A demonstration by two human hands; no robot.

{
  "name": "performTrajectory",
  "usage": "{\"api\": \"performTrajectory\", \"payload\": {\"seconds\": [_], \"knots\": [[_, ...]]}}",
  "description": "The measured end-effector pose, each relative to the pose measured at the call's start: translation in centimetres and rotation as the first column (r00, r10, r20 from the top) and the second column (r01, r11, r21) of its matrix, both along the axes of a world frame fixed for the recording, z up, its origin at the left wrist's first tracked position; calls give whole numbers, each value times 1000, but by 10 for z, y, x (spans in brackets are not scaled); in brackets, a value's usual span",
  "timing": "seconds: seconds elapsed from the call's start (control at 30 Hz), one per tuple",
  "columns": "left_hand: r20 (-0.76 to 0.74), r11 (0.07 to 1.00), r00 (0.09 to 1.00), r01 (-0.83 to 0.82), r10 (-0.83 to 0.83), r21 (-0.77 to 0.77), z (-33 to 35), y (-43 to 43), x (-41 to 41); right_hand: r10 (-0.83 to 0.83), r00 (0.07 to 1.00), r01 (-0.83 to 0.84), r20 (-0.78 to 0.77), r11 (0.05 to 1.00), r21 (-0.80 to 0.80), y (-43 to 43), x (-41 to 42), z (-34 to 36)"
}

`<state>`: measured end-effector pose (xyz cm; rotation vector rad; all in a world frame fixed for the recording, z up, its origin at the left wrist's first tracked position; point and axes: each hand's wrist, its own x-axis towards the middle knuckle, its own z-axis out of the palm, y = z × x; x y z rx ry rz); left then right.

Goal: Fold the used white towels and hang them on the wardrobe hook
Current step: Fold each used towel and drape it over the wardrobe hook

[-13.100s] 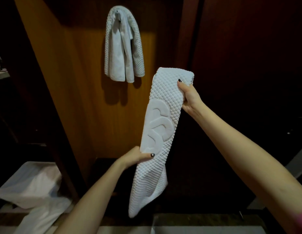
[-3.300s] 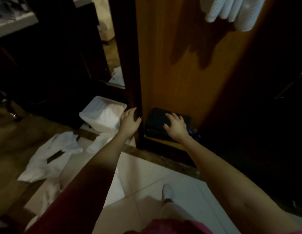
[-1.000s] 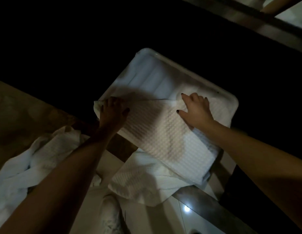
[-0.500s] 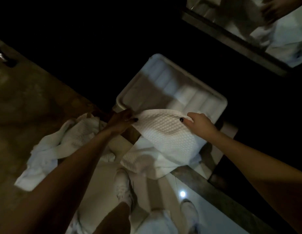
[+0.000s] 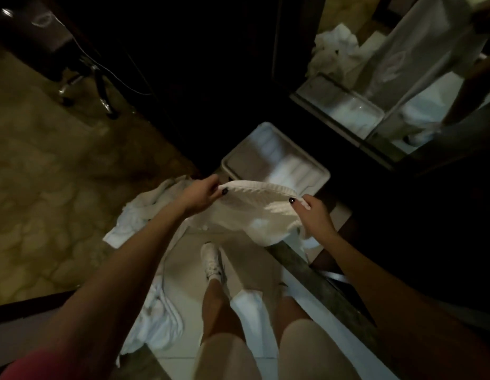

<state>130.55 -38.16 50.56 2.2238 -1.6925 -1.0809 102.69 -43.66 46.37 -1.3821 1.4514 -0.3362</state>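
Your left hand [image 5: 201, 197] and right hand [image 5: 313, 215] each pinch an upper corner of the white waffle-textured cotton towel [image 5: 255, 212]. A second ago it lay flat under your palms on the white ribbed plastic tray [image 5: 276, 157]; it is now lifted and stretched between the hands, its body sagging below them and the tray just beyond your fingertips. Assessment: pick-up complete, folding not begun, and crumpled white floor towels [image 5: 145, 212] outside your left wrist await handling.

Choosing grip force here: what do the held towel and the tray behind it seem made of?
Towel: soft white fabric, probably cotton, matte; its raised waffle bumps show and it sags in loose folds. Tray: rigid white plastic by the look, faintly glossy; moulded ribs and a rounded rim.
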Motion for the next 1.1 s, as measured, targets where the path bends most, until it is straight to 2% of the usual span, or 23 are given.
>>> {"api": "performTrajectory", "payload": {"seconds": [0.07,0.17,0.27,0.37,0.57,0.73,0.83,0.9,1.0,1.1], "knots": [[57,1000,998,27,-26,-12,49,26,-7,48,999,-48,5,996,-77,16,-11,47],[-24,992,998,-52,50,-116,106,59,-23,94,996,-94,-11,978,-185,35,-30,104],[-149,975,983,-134,107,-180,149,86,-39,164,985,-172,-52,951,-256,48,-51,141],[-321,955,932,-237,171,-180,179,114,-53,247,966,-258,-72,919,-298,63,-72,162],[-558,939,807,-317,195,-131,212,189,-86,427,904,-401,2,852,-337,124,-120,188],[-562,924,818,-304,128,-233,228,254,-110,430,903,-403,2,847,-348,204,-156,205],[-500,900,863,-271,70,-342,235,300,-136,392,902,-433,-183,814,-387,262,-185,215],[-458,887,888,-236,31,-396,236,328,-158,330,892,-431,-310,829,-357,303,-207,217],[-444,892,896,-193,-10,-408,248,361,-199,208,914,-338,-348,864,-372,362,-248,222],[-399,894,913,-108,-84,-436,259,382,-236,89,948,-218,-307,882,-418,413,-293,233]]}}
